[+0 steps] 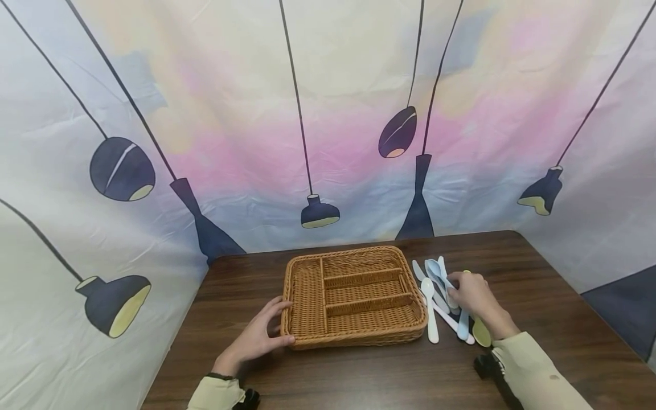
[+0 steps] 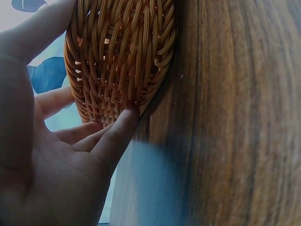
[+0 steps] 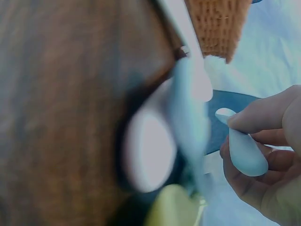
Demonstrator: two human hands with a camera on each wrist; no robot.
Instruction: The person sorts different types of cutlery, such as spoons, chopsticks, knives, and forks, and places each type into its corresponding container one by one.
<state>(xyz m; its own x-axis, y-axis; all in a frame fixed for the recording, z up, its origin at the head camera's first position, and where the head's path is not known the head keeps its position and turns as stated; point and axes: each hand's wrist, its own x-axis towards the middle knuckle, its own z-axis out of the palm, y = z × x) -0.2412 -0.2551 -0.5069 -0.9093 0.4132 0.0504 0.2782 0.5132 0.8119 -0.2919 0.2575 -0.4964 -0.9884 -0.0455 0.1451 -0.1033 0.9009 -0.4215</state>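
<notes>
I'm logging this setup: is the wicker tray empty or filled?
Empty: the wicker tray shows only bare weave in its four compartments; the cutlery is outside, to its right.

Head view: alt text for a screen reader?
A person's left hand touches the left side of a divided wicker tray on a dark wooden table; the right hand pinches a pale-blue utensil at a pile of pastel cutlery. Behind is a backdrop printed with dark lamps.
</notes>
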